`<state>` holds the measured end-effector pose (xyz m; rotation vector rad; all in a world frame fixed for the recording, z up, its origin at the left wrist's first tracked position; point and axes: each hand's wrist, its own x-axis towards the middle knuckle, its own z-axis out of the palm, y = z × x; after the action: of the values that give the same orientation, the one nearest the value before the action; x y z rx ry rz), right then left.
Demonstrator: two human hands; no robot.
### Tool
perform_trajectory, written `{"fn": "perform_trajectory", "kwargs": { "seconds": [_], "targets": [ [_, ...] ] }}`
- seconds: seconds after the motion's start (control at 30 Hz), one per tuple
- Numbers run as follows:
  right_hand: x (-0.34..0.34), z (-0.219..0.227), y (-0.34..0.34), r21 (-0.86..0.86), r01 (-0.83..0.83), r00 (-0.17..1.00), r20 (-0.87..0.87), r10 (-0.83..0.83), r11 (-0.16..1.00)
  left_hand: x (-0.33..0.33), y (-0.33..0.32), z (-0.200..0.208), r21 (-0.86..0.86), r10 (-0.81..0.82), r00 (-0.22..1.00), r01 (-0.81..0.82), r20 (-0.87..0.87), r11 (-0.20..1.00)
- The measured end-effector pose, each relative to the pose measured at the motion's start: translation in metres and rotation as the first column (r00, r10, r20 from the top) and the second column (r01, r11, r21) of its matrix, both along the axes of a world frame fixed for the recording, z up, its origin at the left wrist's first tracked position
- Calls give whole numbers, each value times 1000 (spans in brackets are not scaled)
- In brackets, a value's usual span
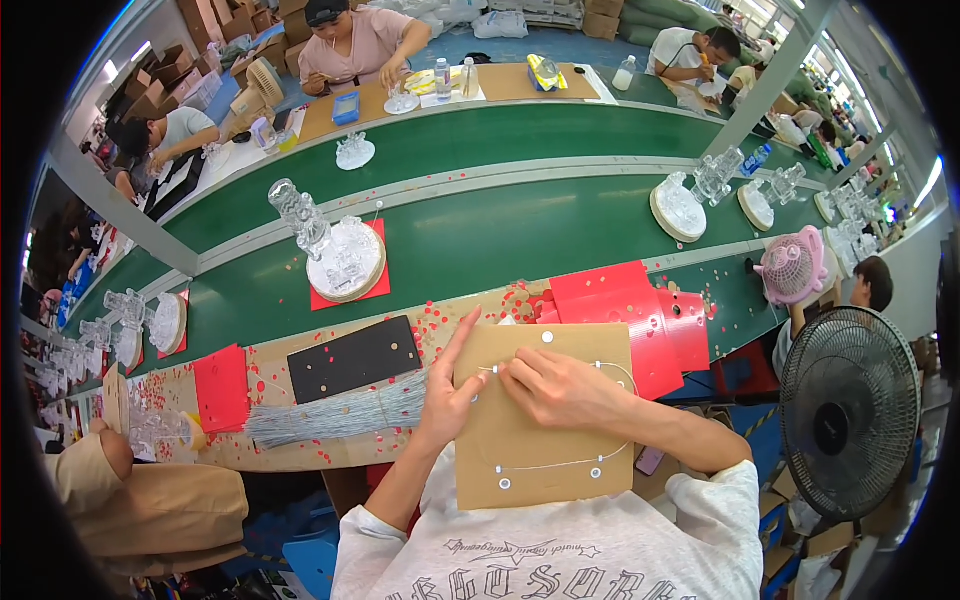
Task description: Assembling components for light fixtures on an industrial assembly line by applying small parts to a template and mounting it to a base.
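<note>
A tan cardboard panel (545,425) leans against my front, tilted over the table's near edge. Thin white cord (545,467) runs in a loop across its face, passing small white round fasteners (505,484). My left hand (452,392) grips the panel's left edge, with its thumb on the face near the cord and its index finger stretched up. From the other side my right hand (560,388) lies over the panel, fingertips pinched at the cord beside the upper left fastener. The pinched bit is partly hidden by the fingers.
A black panel (355,358) and a bundle of grey wires (335,410) lie to the left. Red sheets (620,315) sit beyond the cardboard, among scattered red discs. Clear ornaments on round bases (345,260) stand on the green belt (520,235). A black fan (850,415) is at right; co-workers sit around.
</note>
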<state>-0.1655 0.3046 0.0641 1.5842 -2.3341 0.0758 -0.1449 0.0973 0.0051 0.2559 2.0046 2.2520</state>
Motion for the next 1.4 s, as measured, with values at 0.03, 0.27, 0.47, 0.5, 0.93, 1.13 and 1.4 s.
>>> {"fn": "perform_trajectory", "kwargs": {
  "seconds": [0.03, 0.27, 0.47, 0.5, 0.93, 1.13, 1.4],
  "targets": [
    [-1, 0, 0, -1, -5, 1000, 16, 5, 1000, 1, 1, 2, -1, -1, 1000, 1, 3, 1000],
    [-5, -14, 27, -202, 63, 978, 209, -20, 977, 1, 6, -1, 61, 1, 999, -4, 35, 998],
    [-7, -11, 20, -173, 26, 993, 119, -5, 985, 0, 10, 8, 162, -68, 996, 59, 50, 985],
    [-7, -12, 25, -218, 51, 987, 159, -16, 975, 3, 8, 9, 216, -90, 994, 76, 58, 973],
    [25, 2, 62, -420, 529, 845, 340, -412, 738, 2, 9, 12, -571, 80, 923, -299, -376, 764],
    [107, -30, 83, -481, 820, 567, 601, -564, 312, 3, 9, 20, -614, 4, 797, -468, -604, 635],
    [113, -33, 65, -472, 843, 532, 666, -524, 257, -14, 14, 14, -478, 39, 765, -440, -643, 760]
  ]
}}
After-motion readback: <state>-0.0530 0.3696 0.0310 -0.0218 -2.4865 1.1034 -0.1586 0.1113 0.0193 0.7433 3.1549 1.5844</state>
